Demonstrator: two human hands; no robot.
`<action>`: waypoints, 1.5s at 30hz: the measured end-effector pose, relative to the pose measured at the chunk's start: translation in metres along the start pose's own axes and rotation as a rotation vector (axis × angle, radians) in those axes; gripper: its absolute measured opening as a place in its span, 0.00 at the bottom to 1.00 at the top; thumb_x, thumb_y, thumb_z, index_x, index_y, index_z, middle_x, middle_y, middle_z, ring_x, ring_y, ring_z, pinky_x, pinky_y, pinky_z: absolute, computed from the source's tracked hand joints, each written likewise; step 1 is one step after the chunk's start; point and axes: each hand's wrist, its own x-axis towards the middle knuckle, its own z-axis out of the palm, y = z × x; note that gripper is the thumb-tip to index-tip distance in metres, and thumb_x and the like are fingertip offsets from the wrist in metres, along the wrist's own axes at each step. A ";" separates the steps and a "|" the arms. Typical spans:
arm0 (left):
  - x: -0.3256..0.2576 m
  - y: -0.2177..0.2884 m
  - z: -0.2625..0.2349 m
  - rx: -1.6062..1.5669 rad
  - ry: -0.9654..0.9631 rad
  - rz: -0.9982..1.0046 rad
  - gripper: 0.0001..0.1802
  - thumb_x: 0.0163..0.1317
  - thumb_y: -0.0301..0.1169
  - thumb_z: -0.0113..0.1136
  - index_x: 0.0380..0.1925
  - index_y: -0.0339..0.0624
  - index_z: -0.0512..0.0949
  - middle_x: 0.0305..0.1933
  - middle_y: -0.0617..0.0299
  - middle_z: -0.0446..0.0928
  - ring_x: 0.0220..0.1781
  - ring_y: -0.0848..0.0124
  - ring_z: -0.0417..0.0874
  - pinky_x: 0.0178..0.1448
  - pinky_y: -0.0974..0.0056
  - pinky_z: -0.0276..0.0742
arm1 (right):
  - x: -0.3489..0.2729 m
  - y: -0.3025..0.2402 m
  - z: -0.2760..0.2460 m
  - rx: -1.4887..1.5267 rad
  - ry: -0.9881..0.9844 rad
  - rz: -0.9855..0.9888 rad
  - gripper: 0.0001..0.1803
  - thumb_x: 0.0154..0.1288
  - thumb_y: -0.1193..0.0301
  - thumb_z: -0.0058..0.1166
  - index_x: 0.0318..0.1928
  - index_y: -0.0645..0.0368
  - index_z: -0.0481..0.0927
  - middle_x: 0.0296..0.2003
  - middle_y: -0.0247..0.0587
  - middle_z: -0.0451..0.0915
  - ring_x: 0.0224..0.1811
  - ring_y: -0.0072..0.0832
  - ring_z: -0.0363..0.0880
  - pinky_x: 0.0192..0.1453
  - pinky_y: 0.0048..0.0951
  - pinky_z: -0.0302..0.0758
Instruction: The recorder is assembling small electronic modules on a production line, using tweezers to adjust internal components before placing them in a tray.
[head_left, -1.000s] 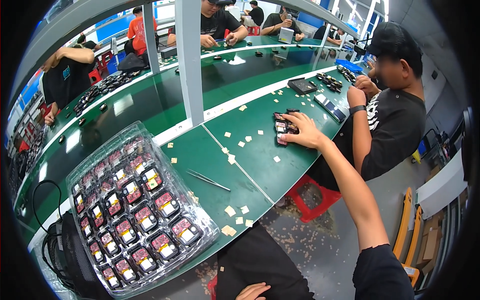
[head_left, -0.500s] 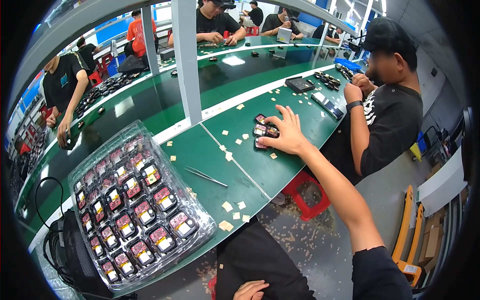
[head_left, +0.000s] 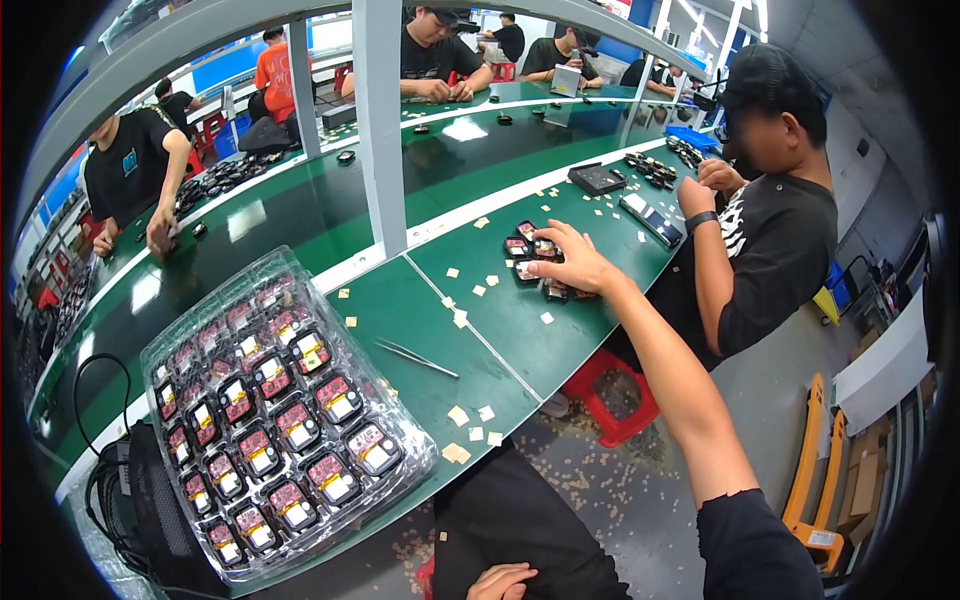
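Observation:
My right hand (head_left: pixel 580 265) reaches over a cluster of small black-cased electronic modules (head_left: pixel 526 231) on the green bench. Its thumb and fingers are spread apart across the modules, with the fingertips touching some of them; the palm hides part of the group. Down at the lower edge, my left hand (head_left: pixel 502 581) lies on my lap with its fingers loosely extended, holding nothing; part of it is cut off. Nearer on the bench, a clear plastic tray (head_left: pixel 415 440) carries rows of similar modules with red boards and white parts. Metal tweezers (head_left: pixel 418 358) lie between the tray and the cluster.
Small pale square pieces (head_left: pixel 457 414) are scattered over bench and floor. A black box (head_left: pixel 597 179) and a handheld device (head_left: pixel 650 218) lie beyond my right hand. A co-worker (head_left: pixel 765 230) sits at right. A grey post (head_left: pixel 379 130) rises ahead; a red stool (head_left: pixel 632 425) stands below.
My right hand has shifted slightly away from me over the cluster, and more modules now show around it. My left hand stays on my lap. The co-worker at far left has moved a hand.

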 end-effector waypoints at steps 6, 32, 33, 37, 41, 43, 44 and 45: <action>0.004 0.000 -0.001 -0.005 -0.013 0.000 0.13 0.74 0.32 0.56 0.46 0.36 0.86 0.51 0.45 0.86 0.56 0.47 0.85 0.63 0.52 0.79 | -0.018 -0.019 0.013 -0.027 0.000 -0.179 0.57 0.52 0.33 0.67 0.75 0.54 0.68 0.79 0.62 0.53 0.84 0.60 0.44 0.85 0.56 0.40; 0.003 -0.001 0.001 0.011 -0.004 -0.003 0.11 0.72 0.28 0.56 0.45 0.36 0.86 0.50 0.45 0.86 0.56 0.48 0.86 0.63 0.53 0.79 | -0.095 -0.193 0.078 -0.084 0.407 -0.899 0.20 0.55 0.58 0.71 0.39 0.60 0.82 0.46 0.47 0.79 0.63 0.45 0.74 0.76 0.51 0.64; 0.002 -0.001 0.000 0.013 -0.011 -0.010 0.11 0.72 0.28 0.56 0.45 0.36 0.86 0.50 0.45 0.86 0.56 0.48 0.86 0.63 0.53 0.79 | -0.099 -0.201 0.083 -0.100 0.389 -0.882 0.16 0.57 0.61 0.68 0.39 0.60 0.82 0.41 0.44 0.79 0.56 0.42 0.76 0.69 0.47 0.69; 0.003 0.000 0.000 0.017 -0.005 -0.011 0.11 0.72 0.27 0.55 0.45 0.36 0.86 0.50 0.45 0.86 0.55 0.48 0.86 0.62 0.53 0.79 | -0.106 -0.218 0.097 -0.185 0.386 -0.739 0.05 0.60 0.71 0.58 0.36 0.56 0.78 0.34 0.36 0.75 0.42 0.34 0.76 0.51 0.36 0.72; 0.003 -0.001 0.001 0.009 -0.001 -0.021 0.12 0.72 0.28 0.55 0.44 0.36 0.86 0.50 0.45 0.86 0.55 0.48 0.86 0.62 0.53 0.79 | -0.105 -0.230 0.091 -0.287 0.260 -0.622 0.05 0.59 0.72 0.57 0.36 0.57 0.79 0.34 0.38 0.77 0.43 0.34 0.78 0.50 0.36 0.73; 0.003 0.000 0.001 0.006 0.003 -0.020 0.12 0.73 0.29 0.55 0.44 0.36 0.86 0.50 0.45 0.86 0.55 0.48 0.86 0.62 0.53 0.79 | -0.103 -0.231 0.089 -0.339 0.192 -0.593 0.06 0.59 0.72 0.58 0.36 0.58 0.80 0.35 0.40 0.77 0.43 0.35 0.79 0.48 0.36 0.76; 0.003 0.000 0.001 0.003 0.003 -0.015 0.12 0.73 0.30 0.55 0.44 0.36 0.86 0.50 0.45 0.86 0.55 0.48 0.86 0.62 0.53 0.79 | -0.100 -0.231 0.090 -0.302 0.182 -0.570 0.06 0.60 0.71 0.59 0.37 0.59 0.81 0.36 0.42 0.78 0.44 0.36 0.80 0.47 0.37 0.78; 0.003 -0.001 0.001 0.001 0.004 -0.015 0.12 0.73 0.30 0.55 0.44 0.36 0.86 0.50 0.45 0.86 0.55 0.48 0.86 0.62 0.53 0.79 | -0.099 -0.230 0.091 -0.303 0.181 -0.571 0.06 0.60 0.71 0.59 0.37 0.59 0.81 0.36 0.42 0.78 0.44 0.36 0.80 0.47 0.37 0.78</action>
